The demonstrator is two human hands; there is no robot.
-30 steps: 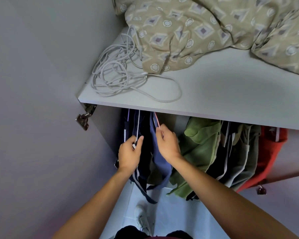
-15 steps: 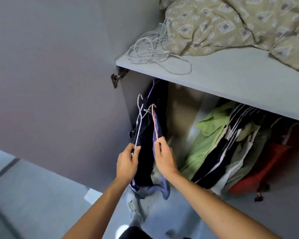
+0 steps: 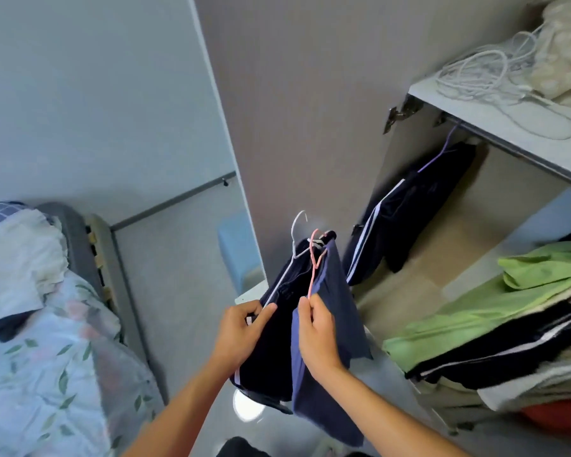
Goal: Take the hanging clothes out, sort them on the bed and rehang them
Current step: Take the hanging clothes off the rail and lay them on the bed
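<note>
Since half a second ago you have drawn both hangers clear of the wardrobe and turned left, so the bed now shows. Your left hand (image 3: 241,334) curls its fingers round the lower end of the thin white hanger (image 3: 292,255), pinching it against the soft, near-black striped garment (image 3: 271,351) it carries. Your right hand (image 3: 317,334) pinches the slim pink hanger (image 3: 314,272) between thumb and forefinger, the other fingers folded in; the smooth navy garment (image 3: 327,374) droops from it, touching the darker one. Both hooks point up and away from you, free of the rail. To your left lies the bed (image 3: 47,357), its rumpled floral cover pale and leafy. Further off, inside the wardrobe (image 3: 409,192), a dark striped piece (image 3: 409,219) hangs on what looks like a lilac hanger (image 3: 439,153), and a bright green top (image 3: 475,311) leads the slanting row. On the flat shelf (image 3: 495,123) above rests a loose coil of white cable (image 3: 485,74).
</note>
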